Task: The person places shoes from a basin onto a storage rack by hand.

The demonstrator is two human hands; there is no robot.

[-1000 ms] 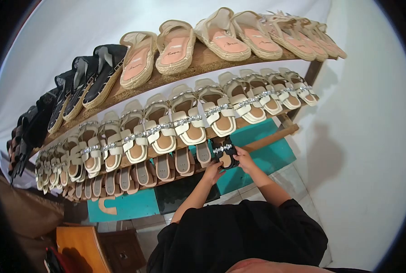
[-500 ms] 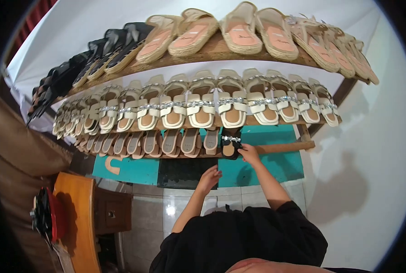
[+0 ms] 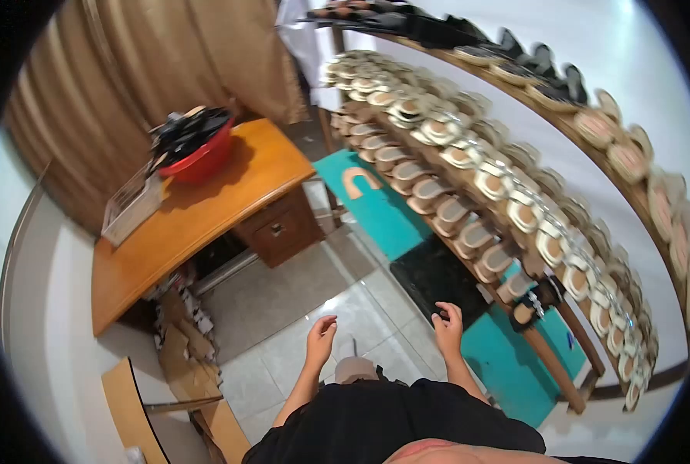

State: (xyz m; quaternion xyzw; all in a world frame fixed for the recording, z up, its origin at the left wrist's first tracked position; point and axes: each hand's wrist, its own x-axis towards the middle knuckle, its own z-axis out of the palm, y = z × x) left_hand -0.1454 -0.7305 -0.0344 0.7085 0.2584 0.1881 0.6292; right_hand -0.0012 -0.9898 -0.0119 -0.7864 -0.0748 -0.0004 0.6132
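My left hand (image 3: 321,340) hovers over the tiled floor with its fingers loosely bent and nothing in it. Level with it, my right hand (image 3: 448,326) is held in front of the black panel (image 3: 430,278), also empty, its fingers curved and a little apart. To the right of that hand, a black sandal (image 3: 524,312) with a sparkling strap rests at the end of the lower rack bar. Beside the sandal is a row of beige slides (image 3: 492,261) with grey insoles. Above them run white sandals (image 3: 490,179) with jewelled straps.
An orange-brown wooden desk (image 3: 264,151) stands at the left, bearing a red basin (image 3: 209,158) of black items and a white wire basket (image 3: 131,207). Cardboard pieces (image 3: 189,344) lie below it. Espadrilles (image 3: 631,151) line the top shelf. Teal boards (image 3: 379,220) lie under the rack.
My right hand has let go of the black sandal, which stays on the rack. My view has swung left toward the desk, and both hands now hang apart in front of me.
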